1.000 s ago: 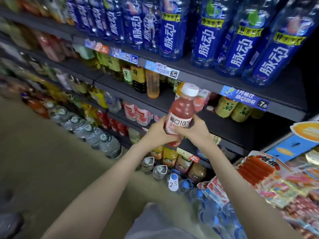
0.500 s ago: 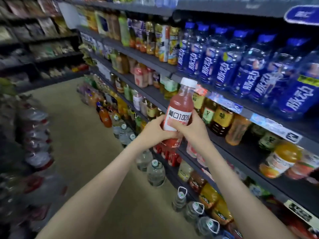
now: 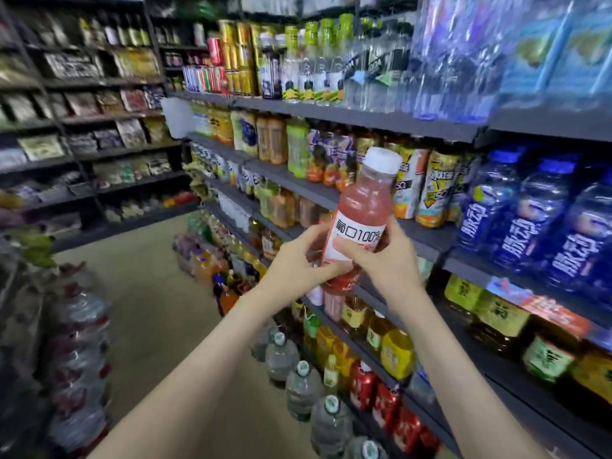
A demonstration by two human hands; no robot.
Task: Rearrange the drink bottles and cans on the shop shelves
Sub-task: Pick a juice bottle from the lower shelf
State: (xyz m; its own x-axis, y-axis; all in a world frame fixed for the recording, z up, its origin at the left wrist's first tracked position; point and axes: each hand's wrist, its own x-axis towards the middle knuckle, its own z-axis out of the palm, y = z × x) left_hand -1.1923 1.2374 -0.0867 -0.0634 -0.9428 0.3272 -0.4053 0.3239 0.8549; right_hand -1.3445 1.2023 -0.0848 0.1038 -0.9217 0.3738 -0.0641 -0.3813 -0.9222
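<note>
Both bare arms reach up and forward. The left hand (image 3: 298,265) wraps its curled fingers round the left side of a pink plastic drink bottle (image 3: 361,210). The right hand (image 3: 385,263) holds the other side, with its thumb lying across the front. Both hands grip the lower half of the bottle.

The bottle is up in the air and leans a little to the right. It is just in front of the front edge of a dark grey metal shelf (image 3: 318,193). It has a round white cap (image 3: 382,160) on top. Its white label (image 3: 356,231) has black writing that says "100%".

Near the right end of that shelf stand blue plastic bottles (image 3: 516,226) with the white letters "脉动" on them. On the highest shelf, far back, are tall yellow cans (image 3: 243,58). Near the bottom edge of the rack sit small red cans (image 3: 384,397). Their writing is too blurry to read.

Big clear water jugs (image 3: 299,389) stand in a row on the tan floor (image 3: 149,309), beside the bottom of the rack.
</note>
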